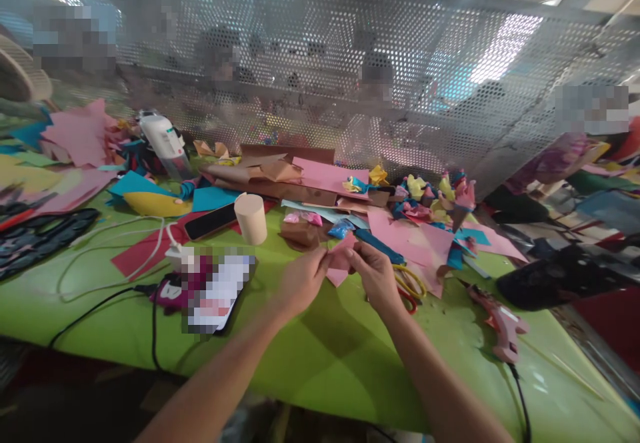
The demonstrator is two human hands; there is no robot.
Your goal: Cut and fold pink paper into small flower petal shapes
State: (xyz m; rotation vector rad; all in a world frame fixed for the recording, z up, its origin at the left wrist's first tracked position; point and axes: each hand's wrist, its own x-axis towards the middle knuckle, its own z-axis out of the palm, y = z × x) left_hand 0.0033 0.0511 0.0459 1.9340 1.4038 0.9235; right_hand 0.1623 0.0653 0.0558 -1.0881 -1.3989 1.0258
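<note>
A small piece of pink paper is held above the green table, pinched between both hands. My left hand grips its left edge with thumb and fingers closed. On the opposite edge, my right hand is closed on the same paper. Just past my right hand lie scissors with yellow and red handles, partly hidden by the hand. Beyond the paper are a small blue plastic packet and a pink one.
A pink glue gun with a black cord lies at right, near a dark cylinder. At left are a phone, a purple power strip with cables and a beige cup. Crumpled paper flowers sit at the back.
</note>
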